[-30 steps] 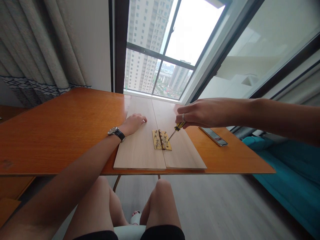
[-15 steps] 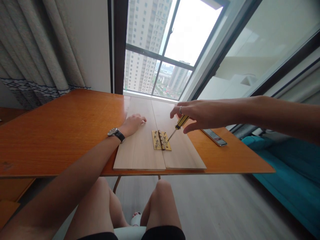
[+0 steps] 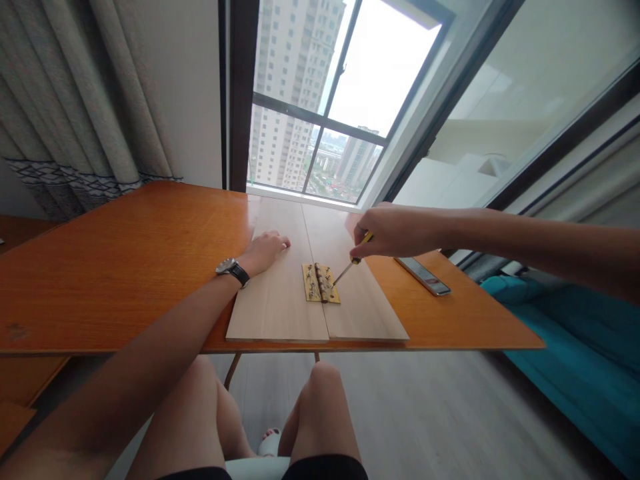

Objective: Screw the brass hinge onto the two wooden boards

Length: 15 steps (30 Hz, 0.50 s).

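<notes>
Two pale wooden boards lie side by side, the left board [image 3: 273,310] and the right board [image 3: 373,307], with a thin seam between them. Across that seam sits a brass hinge [image 3: 313,293] with several screws on its leaves. My right hand [image 3: 377,230] is closed around a screwdriver [image 3: 344,272] with a yellow and black handle, tilted so that its tip meets the hinge's right leaf. My left hand [image 3: 265,252] rests on the left board, fingers stretched out and holding nothing.
The boards lie on an orange-brown wooden table [image 3: 125,267]. A phone [image 3: 425,277] lies right of the boards, under my right forearm. Beyond the table's far edge is a window [image 3: 325,120]; a teal sofa [image 3: 565,353] stands at the right. My knees are below the front edge.
My right hand's fingers were spread loosely around the screwdriver handle and are now wrapped round it. The screwdriver tip stays at the hinge's right leaf. My left hand keeps its place.
</notes>
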Each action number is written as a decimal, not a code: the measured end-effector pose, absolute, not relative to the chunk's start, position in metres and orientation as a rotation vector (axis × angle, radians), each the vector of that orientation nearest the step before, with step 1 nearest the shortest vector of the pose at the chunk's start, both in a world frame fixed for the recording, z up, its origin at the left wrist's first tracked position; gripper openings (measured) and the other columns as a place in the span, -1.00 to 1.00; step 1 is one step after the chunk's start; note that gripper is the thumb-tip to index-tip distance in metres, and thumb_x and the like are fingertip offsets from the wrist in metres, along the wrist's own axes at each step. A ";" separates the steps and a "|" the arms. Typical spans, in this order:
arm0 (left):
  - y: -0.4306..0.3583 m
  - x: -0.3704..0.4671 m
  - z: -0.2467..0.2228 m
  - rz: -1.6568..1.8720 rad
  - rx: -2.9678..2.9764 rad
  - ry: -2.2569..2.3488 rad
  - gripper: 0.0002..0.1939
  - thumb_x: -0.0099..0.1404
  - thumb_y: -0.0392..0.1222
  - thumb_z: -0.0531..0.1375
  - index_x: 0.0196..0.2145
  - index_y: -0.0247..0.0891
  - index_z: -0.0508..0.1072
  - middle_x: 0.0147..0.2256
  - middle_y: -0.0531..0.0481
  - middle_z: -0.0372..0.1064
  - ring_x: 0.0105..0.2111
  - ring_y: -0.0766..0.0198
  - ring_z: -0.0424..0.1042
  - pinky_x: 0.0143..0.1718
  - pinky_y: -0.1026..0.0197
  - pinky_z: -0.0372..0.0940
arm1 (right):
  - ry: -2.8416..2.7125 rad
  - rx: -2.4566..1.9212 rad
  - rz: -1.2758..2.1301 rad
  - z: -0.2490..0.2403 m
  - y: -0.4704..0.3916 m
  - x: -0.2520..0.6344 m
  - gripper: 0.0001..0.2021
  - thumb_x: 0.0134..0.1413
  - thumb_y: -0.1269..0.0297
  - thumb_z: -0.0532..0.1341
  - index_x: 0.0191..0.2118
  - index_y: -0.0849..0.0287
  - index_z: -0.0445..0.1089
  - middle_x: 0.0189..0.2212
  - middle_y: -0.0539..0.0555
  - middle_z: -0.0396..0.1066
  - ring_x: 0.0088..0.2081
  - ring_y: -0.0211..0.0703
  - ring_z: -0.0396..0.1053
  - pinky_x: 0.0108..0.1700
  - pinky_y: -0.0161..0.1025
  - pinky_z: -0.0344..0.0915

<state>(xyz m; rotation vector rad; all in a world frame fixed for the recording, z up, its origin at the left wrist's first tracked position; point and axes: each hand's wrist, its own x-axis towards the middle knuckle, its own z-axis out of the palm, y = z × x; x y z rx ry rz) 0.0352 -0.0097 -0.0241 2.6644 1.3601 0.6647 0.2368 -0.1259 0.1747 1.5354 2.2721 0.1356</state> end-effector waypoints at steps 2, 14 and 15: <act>-0.009 0.035 -0.025 0.674 2.661 1.356 -0.70 0.44 -0.25 0.01 -0.09 -0.20 0.54 -0.17 -0.11 0.44 -0.11 0.11 0.45 -0.01 0.14 0.33 | 2.289 1.518 0.117 0.175 -0.126 0.238 -0.71 0.12 0.08 0.23 -0.17 0.19 0.49 -0.47 0.09 0.49 -0.45 -0.13 0.36 -0.41 -0.21 0.19; -0.007 0.036 -0.028 0.671 2.662 1.347 -0.70 0.44 -0.24 0.01 -0.08 -0.18 0.53 -0.10 -0.08 0.43 -0.06 0.11 0.44 0.01 0.13 0.31 | 2.495 0.852 0.392 0.181 -0.136 0.252 -0.74 0.33 0.27 0.06 -0.17 0.25 0.47 -0.31 0.17 0.47 -0.41 -0.16 0.37 -0.39 -0.22 0.12; -0.007 0.036 -0.027 0.667 2.666 1.347 -0.70 0.44 -0.24 0.01 -0.08 -0.17 0.53 -0.10 -0.08 0.43 -0.06 0.11 0.43 0.01 0.13 0.32 | 2.458 0.868 0.417 0.180 -0.137 0.252 -0.71 0.35 0.23 0.05 -0.18 0.25 0.49 -0.34 0.16 0.47 -0.44 -0.17 0.36 -0.40 -0.21 0.10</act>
